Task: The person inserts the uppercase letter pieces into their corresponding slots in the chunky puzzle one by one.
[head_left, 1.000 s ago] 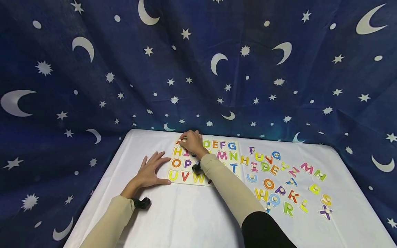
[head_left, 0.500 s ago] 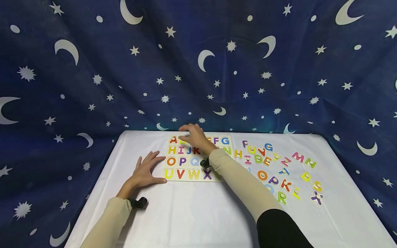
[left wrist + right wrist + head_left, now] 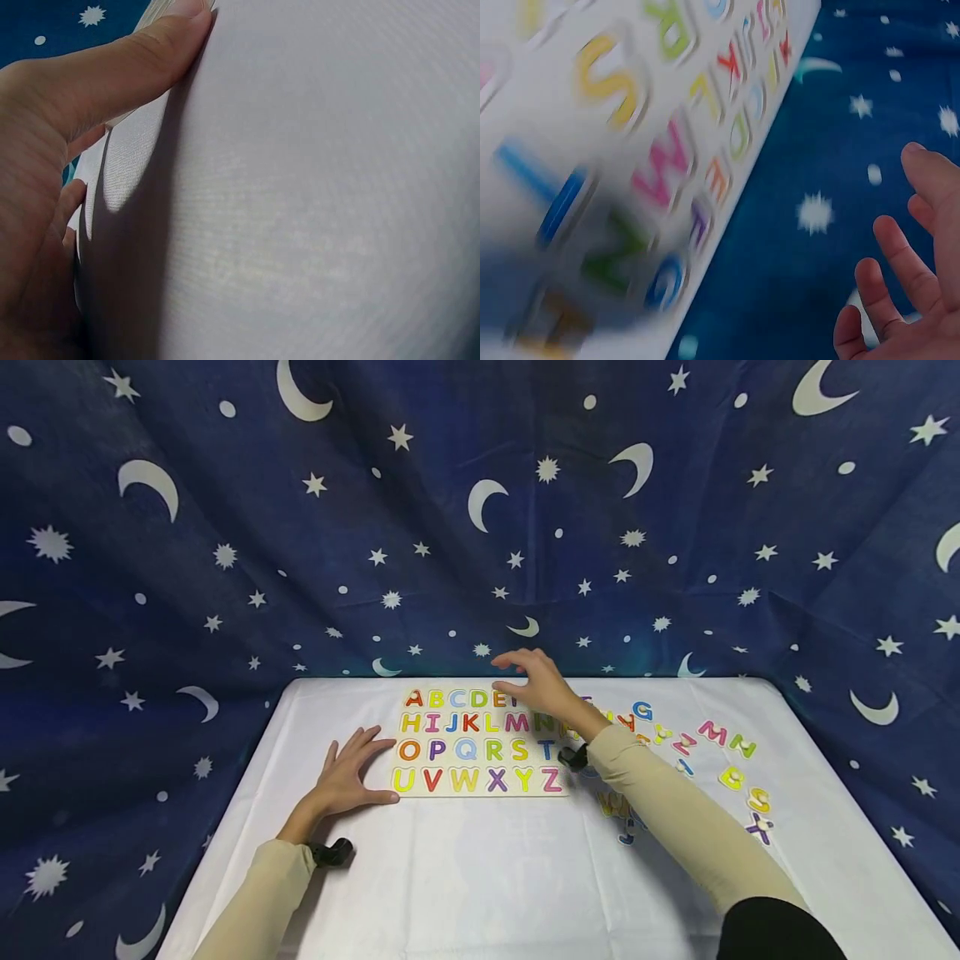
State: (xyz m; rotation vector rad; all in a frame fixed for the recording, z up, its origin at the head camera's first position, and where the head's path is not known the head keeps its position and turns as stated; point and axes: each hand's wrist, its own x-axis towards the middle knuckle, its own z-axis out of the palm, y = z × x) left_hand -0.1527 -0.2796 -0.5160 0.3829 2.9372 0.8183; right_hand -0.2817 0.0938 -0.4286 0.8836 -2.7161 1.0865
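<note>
A pale alphabet board (image 3: pixel 480 765) with rows of coloured letters lies on the white table. At its top left corner, a red letter A piece (image 3: pixel 414 698) with a small knob sits in its place. My left hand (image 3: pixel 347 785) is spread at the board's left edge; in the left wrist view its thumb (image 3: pixel 142 64) touches the edge. Over the board's upper right corner hovers my right hand (image 3: pixel 542 683), holding nothing. Its fingers (image 3: pixel 904 259) are apart and loosely bent in the right wrist view. The hand hides parts of the F and G spots.
Loose knobbed letters lie right of the board, among them a blue G (image 3: pixel 642 711), a pink M (image 3: pixel 712 732), a green N (image 3: pixel 742 745) and a purple X (image 3: pixel 759 827). My right forearm covers several others. A starry blue curtain (image 3: pixel 480 568) hangs behind the table.
My right hand has let go of the red A, which now sits in the board, and has moved right across the top row. The left hand keeps its place. The head view has shifted slightly.
</note>
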